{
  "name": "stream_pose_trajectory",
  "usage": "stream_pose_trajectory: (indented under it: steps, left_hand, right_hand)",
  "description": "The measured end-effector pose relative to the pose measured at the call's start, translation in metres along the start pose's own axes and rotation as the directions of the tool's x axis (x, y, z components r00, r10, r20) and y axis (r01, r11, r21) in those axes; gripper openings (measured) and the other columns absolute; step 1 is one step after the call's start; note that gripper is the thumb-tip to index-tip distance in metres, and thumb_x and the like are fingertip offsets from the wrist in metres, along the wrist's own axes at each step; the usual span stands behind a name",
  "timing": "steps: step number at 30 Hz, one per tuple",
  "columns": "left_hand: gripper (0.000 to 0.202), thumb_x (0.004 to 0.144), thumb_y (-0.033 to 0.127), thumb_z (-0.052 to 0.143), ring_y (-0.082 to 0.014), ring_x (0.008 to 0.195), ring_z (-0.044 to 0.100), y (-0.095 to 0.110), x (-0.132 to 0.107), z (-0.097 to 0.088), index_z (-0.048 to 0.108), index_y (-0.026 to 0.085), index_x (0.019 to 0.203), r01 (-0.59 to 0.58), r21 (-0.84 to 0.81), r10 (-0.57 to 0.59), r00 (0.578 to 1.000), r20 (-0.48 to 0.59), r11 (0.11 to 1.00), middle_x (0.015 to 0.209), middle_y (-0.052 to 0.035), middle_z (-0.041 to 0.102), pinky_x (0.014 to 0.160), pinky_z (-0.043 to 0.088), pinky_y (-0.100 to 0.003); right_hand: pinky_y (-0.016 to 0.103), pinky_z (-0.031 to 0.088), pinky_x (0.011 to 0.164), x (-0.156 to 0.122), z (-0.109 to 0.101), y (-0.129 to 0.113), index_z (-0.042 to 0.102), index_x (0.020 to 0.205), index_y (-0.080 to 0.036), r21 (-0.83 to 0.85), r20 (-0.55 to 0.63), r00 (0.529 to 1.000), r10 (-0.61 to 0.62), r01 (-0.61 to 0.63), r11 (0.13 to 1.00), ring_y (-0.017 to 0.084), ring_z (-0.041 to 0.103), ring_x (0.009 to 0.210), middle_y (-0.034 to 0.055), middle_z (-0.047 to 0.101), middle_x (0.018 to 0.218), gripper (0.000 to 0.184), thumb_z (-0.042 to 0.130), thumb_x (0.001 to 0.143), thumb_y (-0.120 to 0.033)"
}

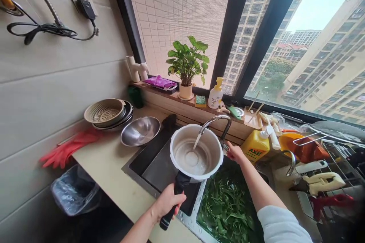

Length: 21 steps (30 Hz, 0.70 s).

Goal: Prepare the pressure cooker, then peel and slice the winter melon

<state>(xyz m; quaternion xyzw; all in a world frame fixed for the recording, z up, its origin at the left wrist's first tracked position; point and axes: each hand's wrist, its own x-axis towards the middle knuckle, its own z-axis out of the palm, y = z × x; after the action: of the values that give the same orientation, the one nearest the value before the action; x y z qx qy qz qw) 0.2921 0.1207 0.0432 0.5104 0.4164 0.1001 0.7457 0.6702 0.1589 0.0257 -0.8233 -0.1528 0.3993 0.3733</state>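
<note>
My left hand (168,201) is closed round the black handle of a steel pot (182,136), holding it over the sink (154,171) under the faucet (218,121). Water runs from the spout into the pot. My right hand (234,152) rests on the faucet's lever at the base, fingers curled on it. The right basin below holds leafy greens (228,205) in water.
A steel bowl (140,130) and stacked colanders (106,112) sit on the counter left of the sink, with red rubber gloves (67,149) beside them. A yellow detergent bottle (256,145) and a dish rack (327,174) stand to the right. A potted plant (186,64) and soap bottle (215,94) line the windowsill. A lined bin (74,190) sits lower left.
</note>
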Motion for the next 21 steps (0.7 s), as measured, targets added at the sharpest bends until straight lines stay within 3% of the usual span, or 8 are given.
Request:
stream_pose_trajectory:
  steps: [3, 7, 14, 21]
  left_hand:
    - [0.024, 0.067, 0.029, 0.059, -0.0063, 0.031, 0.034, 0.000, 0.002, -0.001, 0.040, 0.022, 0.078, 0.024, 0.042, -0.024, 1.000, -0.002, 0.999, 0.040, 0.0111, 0.044, 0.029, 0.031, -0.017]
    - [0.022, 0.068, 0.026, 0.057, -0.0071, 0.032, 0.034, -0.001, 0.001, 0.000, 0.039, 0.022, 0.079, 0.081, 0.099, -0.077, 0.996, -0.047, 0.992, 0.038, 0.0120, 0.042, 0.029, 0.032, -0.018]
    - [0.024, 0.070, 0.024, 0.059, -0.0079, 0.032, 0.037, 0.008, -0.001, 0.005, 0.039, 0.022, 0.084, 0.165, 0.175, -0.153, 0.985, -0.083, 0.971, 0.039, 0.0134, 0.040, 0.030, 0.035, -0.018]
    - [0.025, 0.073, 0.022, 0.057, -0.0083, 0.034, 0.039, 0.013, -0.002, 0.003, 0.039, 0.021, 0.090, 0.170, 0.178, -0.161, 0.985, -0.060, 0.969, 0.042, 0.0125, 0.042, 0.031, 0.037, -0.019]
  right_hand:
    - [0.029, 0.046, 0.056, 0.007, 0.008, 0.011, 0.060, 0.079, -0.017, -0.234, -0.029, 0.995, -0.100, 0.091, 0.968, 0.017, 0.058, 0.051, 0.0040, 0.057, 0.054, 0.047, 0.034, 0.092, -0.054]
    - [0.031, 0.046, 0.070, 0.015, 0.016, 0.020, 0.063, 0.087, -0.018, -0.416, -0.040, 0.980, -0.196, 0.162, 0.895, 0.021, 0.065, 0.073, 0.0090, 0.064, 0.067, 0.052, 0.023, 0.096, -0.050]
    - [0.032, 0.045, 0.071, 0.019, 0.017, 0.022, 0.065, 0.091, -0.015, -0.567, -0.034, 0.970, -0.239, 0.178, 0.804, 0.024, 0.066, 0.078, 0.0141, 0.066, 0.071, 0.066, 0.009, 0.096, -0.049]
    - [0.028, 0.044, 0.066, 0.016, 0.016, 0.022, 0.064, 0.094, -0.016, -0.650, -0.011, 0.957, -0.289, 0.212, 0.729, 0.021, 0.065, 0.071, 0.0118, 0.067, 0.076, 0.055, 0.019, 0.096, -0.048]
